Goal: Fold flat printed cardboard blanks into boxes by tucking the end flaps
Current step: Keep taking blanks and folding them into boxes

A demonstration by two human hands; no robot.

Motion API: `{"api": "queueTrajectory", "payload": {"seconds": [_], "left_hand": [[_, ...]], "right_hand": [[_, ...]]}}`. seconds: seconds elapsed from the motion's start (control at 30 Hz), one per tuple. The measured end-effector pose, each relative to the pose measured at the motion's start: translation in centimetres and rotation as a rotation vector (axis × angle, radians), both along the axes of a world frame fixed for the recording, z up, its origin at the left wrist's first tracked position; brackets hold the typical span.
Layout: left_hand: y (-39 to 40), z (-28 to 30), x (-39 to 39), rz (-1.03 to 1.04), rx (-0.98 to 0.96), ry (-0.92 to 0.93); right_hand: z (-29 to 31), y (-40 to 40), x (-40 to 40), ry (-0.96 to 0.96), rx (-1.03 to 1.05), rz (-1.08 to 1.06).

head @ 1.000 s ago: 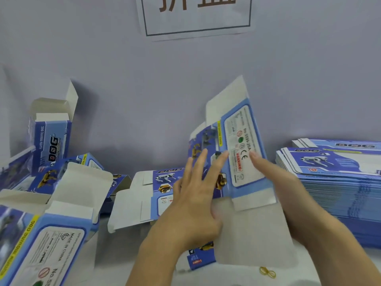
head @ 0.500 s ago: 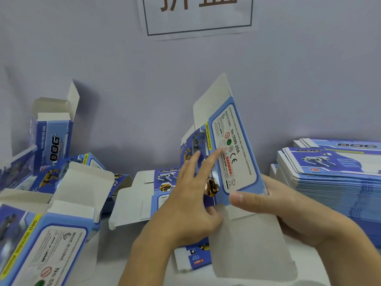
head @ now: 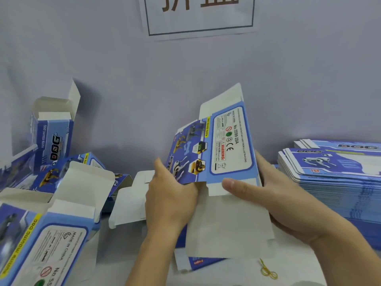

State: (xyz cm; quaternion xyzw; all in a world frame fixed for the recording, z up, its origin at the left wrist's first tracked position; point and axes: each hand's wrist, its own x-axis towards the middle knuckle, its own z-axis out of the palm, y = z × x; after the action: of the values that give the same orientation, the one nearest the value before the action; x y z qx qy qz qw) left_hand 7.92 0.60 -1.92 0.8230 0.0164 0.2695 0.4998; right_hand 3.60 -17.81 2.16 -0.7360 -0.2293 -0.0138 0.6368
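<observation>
Both hands hold one blue printed cardboard blank (head: 224,145), opened into a sleeve and tilted up over the table. My left hand (head: 171,195) grips its left side panel with the dog pictures. My right hand (head: 274,195) holds the right side, its thumb pressed on the lower edge of the label panel. A long white flap (head: 226,228) hangs down from the near end; another white flap (head: 224,100) sticks up at the far end.
A tall stack of flat blanks (head: 334,172) lies at the right. Several folded boxes with open top flaps (head: 53,137) crowd the left. Another flat blank (head: 132,201) lies behind my left hand. A yellow rubber band (head: 268,271) lies on the table near me. A paper sign (head: 200,15) hangs on the wall.
The blank has opened from flat into a sleeve and shifted right. My left hand moved from pressing on its face to gripping its left side; my right hand wrapped around the right side.
</observation>
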Motion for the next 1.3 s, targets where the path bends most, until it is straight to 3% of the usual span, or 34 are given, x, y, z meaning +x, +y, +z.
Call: {"api": "queueTrajectory", "payload": {"seconds": [0.13, 0.33, 0.57, 0.77, 0.97, 1.07, 1.17, 1.3], "left_hand": [[0.1, 0.0, 0.2, 0.036, -0.052, -0.045], [-0.7, 0.1, -0.1, -0.007, -0.074, -0.083], [-1.4, 1.0, -0.6, -0.117, -0.142, -0.166], [-2.6, 0.8, -0.9, -0.231, -0.095, -0.248], [-1.5, 0.8, -0.9, -0.474, -0.412, -0.227], [-0.4, 0.9, -0.7, -0.407, -0.381, -0.298], [0.0, 1.0, -0.6, -0.355, -0.310, -0.307], [-0.4, 1.5, -1.1, -0.450, -0.183, -0.370]], "right_hand": [[0.6, -0.5, 0.1, -0.128, -0.147, -0.181], [1.1, -1.0, 0.7, -0.037, -0.235, -0.380], [0.1, 0.4, 1.2, 0.029, -0.226, -0.385], [-0.8, 2.1, 1.5, 0.148, -0.039, -0.259], [-1.1, 1.2, 2.4, 0.263, 0.295, -0.100], [-1.1, -0.2, 2.1, 0.291, 0.371, -0.100], [-0.9, -0.7, 2.2, 0.198, 0.352, -0.183], [-1.0, -0.5, 2.0, 0.105, 0.358, -0.157]]}}
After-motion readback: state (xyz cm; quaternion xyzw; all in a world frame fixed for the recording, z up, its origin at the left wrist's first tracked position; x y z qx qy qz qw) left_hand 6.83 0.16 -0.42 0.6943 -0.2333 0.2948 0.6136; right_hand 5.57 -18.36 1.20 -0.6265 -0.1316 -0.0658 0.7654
